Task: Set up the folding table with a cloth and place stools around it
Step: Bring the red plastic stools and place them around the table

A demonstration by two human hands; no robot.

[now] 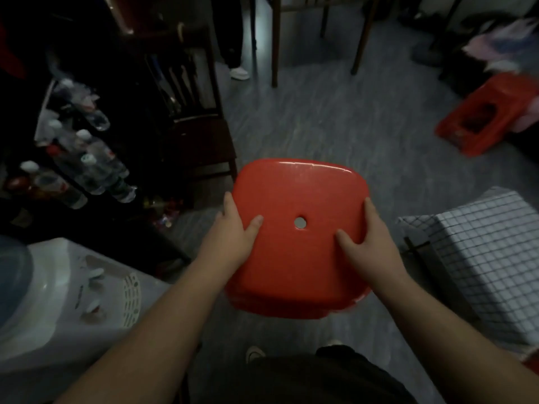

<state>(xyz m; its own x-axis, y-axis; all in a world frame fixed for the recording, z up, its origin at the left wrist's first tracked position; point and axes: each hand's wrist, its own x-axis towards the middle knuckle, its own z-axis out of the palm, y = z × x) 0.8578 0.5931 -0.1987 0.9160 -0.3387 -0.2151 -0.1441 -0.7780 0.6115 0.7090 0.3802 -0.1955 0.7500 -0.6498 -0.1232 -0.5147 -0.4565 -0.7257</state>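
The room is showing dim and blurred. The stool (pixel 300 237) is hiding its own legs beneath its glossy red seat, which has rounded corners and a small centre hole. The left hand (pixel 233 234) and right hand (pixel 367 243) are gripping its side edges, thumbs lying on top, other fingers curling underneath unseen. It is sitting centre, left of the checked cloth (pixel 490 258), cut off right.
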